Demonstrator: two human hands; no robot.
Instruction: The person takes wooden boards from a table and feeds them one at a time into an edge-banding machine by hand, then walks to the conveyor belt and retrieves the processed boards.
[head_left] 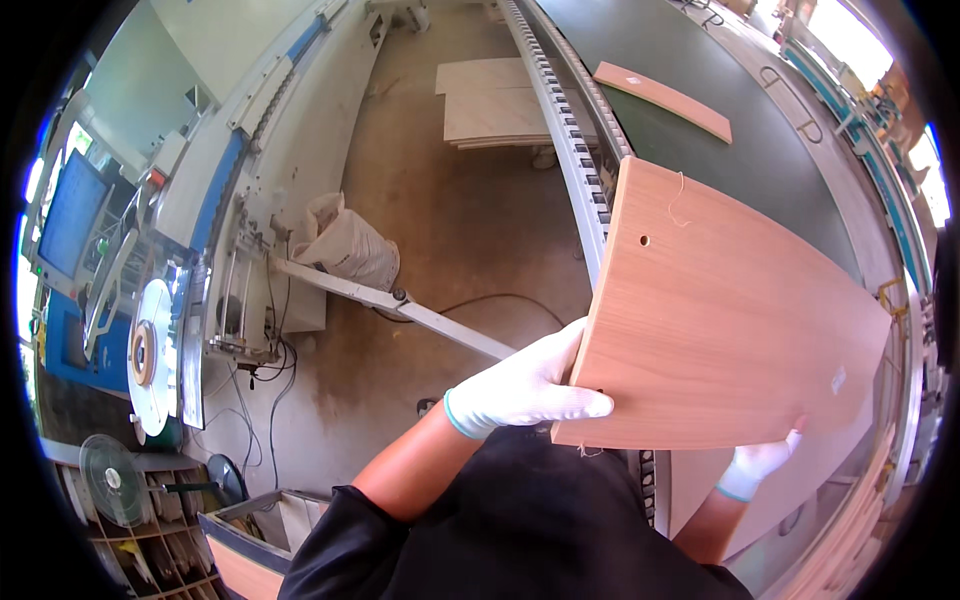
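A: Straight to the left hand (530, 390), white-gloved, clamped on the wooden panel (740, 300) at the left edge near the closest corner, thumb flat on the top face, fingers tucked beneath!

B: And over to the right hand (762, 465)?

A: Farther right, also gloved, meeting the panel's near edge with one tip just over it. Mostly hidden otherwise; cannot tell how tightly closed.

B: And for the panel itself?

A: Out in front, to the right of the body, blocking part of the dark green tabletop (700, 40) from view. Cannot tell whether resting there or held clear.

B: Spotting a round hole (645, 241) near the far left corner, with a loose thread (676, 195) close by, and a small pale sticker (838, 380) toward the right!

A: Beyond, seeing a narrow board (665, 100) flat on the tabletop, just beside the roller track (570, 120).

B: Now down to the floor: past a white sack (350, 245) to stacked pale boards (495, 105). Far left, catching a blue screen (75, 215) above a white reel (150, 355)!
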